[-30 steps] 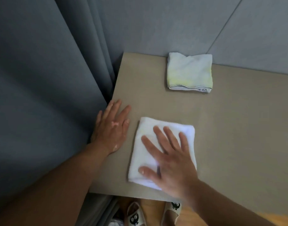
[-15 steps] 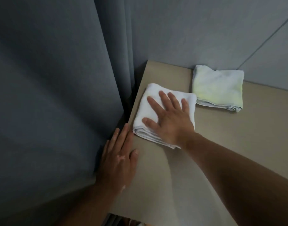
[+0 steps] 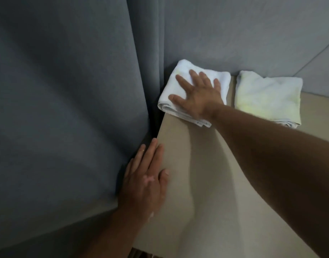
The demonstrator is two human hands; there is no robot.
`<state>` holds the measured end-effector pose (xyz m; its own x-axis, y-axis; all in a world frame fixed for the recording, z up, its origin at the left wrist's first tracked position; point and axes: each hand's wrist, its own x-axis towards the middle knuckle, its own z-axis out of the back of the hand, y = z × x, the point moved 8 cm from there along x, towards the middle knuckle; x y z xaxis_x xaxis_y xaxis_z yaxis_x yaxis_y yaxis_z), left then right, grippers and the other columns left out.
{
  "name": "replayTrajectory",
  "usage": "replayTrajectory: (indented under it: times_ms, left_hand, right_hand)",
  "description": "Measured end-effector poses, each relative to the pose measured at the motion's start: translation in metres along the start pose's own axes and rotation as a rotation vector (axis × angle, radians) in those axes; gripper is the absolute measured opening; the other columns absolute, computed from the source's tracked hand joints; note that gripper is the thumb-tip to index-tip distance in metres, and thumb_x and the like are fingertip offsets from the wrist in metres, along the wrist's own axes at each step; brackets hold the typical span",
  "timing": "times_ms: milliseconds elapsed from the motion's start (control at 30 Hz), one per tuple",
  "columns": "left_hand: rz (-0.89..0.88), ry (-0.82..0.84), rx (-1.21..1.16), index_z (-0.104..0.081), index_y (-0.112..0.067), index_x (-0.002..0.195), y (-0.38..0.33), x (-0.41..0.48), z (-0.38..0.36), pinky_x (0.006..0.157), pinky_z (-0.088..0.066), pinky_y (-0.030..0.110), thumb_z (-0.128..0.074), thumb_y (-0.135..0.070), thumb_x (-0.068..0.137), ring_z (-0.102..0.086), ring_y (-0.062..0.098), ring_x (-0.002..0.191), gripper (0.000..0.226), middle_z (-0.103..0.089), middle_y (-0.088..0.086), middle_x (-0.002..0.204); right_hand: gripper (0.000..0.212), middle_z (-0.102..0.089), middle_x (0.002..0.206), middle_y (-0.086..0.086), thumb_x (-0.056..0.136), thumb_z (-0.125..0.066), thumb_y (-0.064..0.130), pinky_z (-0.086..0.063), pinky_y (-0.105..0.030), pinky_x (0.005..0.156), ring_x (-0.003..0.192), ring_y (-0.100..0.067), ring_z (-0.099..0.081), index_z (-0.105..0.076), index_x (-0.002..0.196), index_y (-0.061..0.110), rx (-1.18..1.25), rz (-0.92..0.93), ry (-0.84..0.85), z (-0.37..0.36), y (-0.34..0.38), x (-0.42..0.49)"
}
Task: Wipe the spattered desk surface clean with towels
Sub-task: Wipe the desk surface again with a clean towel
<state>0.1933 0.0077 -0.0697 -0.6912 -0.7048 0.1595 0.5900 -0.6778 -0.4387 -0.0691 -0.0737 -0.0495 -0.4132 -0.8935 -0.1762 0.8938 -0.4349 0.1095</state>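
R hand (image 3: 199,98) hides white towel (image 3: 184,67) ctr; desk (image 3: 178,164) cut off at rt edge.

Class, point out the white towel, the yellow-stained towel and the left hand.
white towel (image 3: 181,67), head view, bare far corner.
yellow-stained towel (image 3: 268,97), head view, middle of its top.
left hand (image 3: 145,181), head view, back of the hand.

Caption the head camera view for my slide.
Right hand presses a white towel into the desk corner beside a yellow-stained towel; left hand rests flat.
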Motion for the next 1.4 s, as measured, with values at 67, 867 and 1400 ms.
replayTrajectory:
  times_ms: [67,867,1400]
  left_hand:
    - [0.023,0.012,-0.007,-0.039,-0.017,0.157,0.001,0.0,0.001,0.112,-0.045,0.053,-0.037,-0.04,0.102,-0.037,0.027,0.151,0.06,-0.033,0.0,0.167]
    - [0.491,0.3,-0.577,-0.035,-0.044,0.154,0.034,-0.098,0.01,0.103,-0.042,0.02,-0.036,-0.036,0.109,-0.055,0.007,0.129,0.046,-0.055,-0.012,0.146]
    - [0.79,0.307,-0.939,-0.066,-0.061,0.12,0.054,-0.116,0.009,0.106,-0.051,0.048,-0.038,-0.056,0.101,-0.061,0.013,0.127,0.035,-0.068,-0.012,0.134]
  right_hand:
    - [0.08,0.002,0.174,0.0,0.092,-0.016,0.083,-0.002,-0.062,0.123,0.159,-0.029,0.001,-0.004,0.162,0.046,-0.001,0.034,-0.003,-0.006,0.013,-0.035]
    - [0.079,0.005,0.174,-0.004,0.093,-0.013,0.08,0.001,-0.065,0.122,0.158,-0.033,0.006,-0.002,0.162,0.043,0.033,-0.052,0.024,-0.029,0.055,-0.139]
    - [0.078,0.007,0.173,-0.001,0.093,-0.011,0.082,0.005,-0.063,0.123,0.158,-0.031,0.009,-0.002,0.161,0.046,0.028,-0.01,0.059,-0.035,0.06,-0.181]
